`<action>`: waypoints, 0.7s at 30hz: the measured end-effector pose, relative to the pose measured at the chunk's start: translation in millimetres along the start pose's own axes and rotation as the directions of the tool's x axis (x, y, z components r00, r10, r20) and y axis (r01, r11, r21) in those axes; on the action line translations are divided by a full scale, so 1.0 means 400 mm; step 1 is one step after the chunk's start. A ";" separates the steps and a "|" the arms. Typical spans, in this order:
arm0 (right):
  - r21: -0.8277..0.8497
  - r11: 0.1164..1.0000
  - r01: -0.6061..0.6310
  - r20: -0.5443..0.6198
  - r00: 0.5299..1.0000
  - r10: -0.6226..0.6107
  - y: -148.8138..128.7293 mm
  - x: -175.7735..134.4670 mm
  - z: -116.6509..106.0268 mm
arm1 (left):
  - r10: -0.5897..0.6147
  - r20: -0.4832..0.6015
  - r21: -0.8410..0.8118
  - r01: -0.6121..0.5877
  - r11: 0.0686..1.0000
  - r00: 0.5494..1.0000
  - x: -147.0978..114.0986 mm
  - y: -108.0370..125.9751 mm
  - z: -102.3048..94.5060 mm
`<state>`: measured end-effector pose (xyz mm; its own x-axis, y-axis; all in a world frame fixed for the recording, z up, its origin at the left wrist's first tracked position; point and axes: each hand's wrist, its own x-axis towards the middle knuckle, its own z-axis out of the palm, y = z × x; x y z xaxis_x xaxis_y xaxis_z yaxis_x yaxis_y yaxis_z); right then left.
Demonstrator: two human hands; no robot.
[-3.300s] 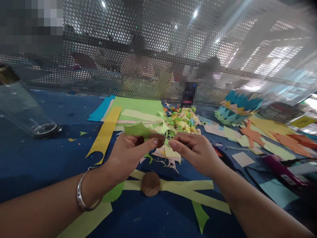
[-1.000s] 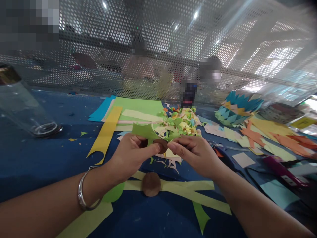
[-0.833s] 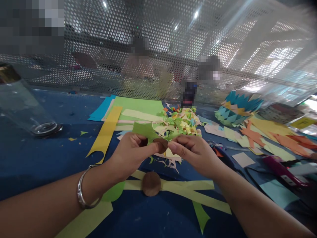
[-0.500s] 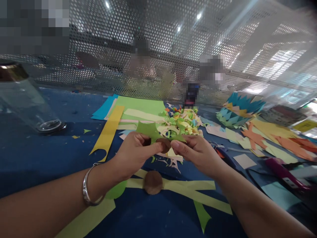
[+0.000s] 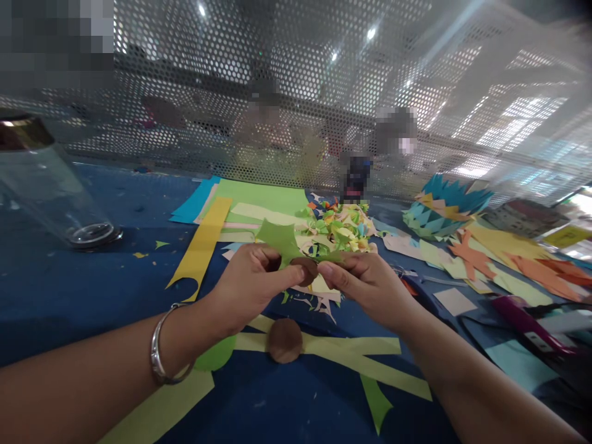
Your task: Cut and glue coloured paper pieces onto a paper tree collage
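A piece of green paper (image 5: pixel 281 237) with curved cut edges is held up between both hands over the table. My left hand (image 5: pixel 250 280) pinches its left part, and a brown disc (image 5: pixel 309 271) shows beneath that thumb against the paper. At the other end, my right hand (image 5: pixel 358 274) has its thumb and fingers closed on the green paper. Below the hands lies another brown disc (image 5: pixel 285 340) on crossed pale yellow-green paper strips (image 5: pixel 342 350). A round-edged bright green piece (image 5: pixel 221 354) is partly under my left wrist.
Paper scraps (image 5: pixel 345 228) are heaped behind the hands. A yellow strip (image 5: pixel 198 246) and coloured sheets (image 5: pixel 263 192) lie left of them. A clear bottle (image 5: pixel 50 191) stands far left. Rightward are a blue paper crown (image 5: pixel 448 206), orange paper and a purple corded tool (image 5: pixel 520 320).
The left part of the green paper has tilted up slightly, and the brown disc at my left thumb has turned a little. Both hands keep their hold.
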<state>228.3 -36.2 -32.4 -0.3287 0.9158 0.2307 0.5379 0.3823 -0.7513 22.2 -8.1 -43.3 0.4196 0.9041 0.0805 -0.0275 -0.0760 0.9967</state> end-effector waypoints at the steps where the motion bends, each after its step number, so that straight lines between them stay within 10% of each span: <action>1: -0.016 1.000 0.000 -0.003 1.000 0.000 0.001 0.000 0.000 | 0.003 -0.012 0.015 -0.003 1.000 1.000 0.000 -0.001 0.000; 21: 0.182 0.983 -0.035 -0.116 0.992 0.057 0.025 0.008 0.018 | 0.030 -0.069 0.152 -0.019 0.988 0.997 -0.002 -0.003 0.004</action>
<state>227.1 -30.3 -43.4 -0.2050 0.9441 0.2580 0.3986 0.3213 -0.8590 23.5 -9.3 -44.5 0.3553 0.9282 0.1103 0.1032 -0.1562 0.9823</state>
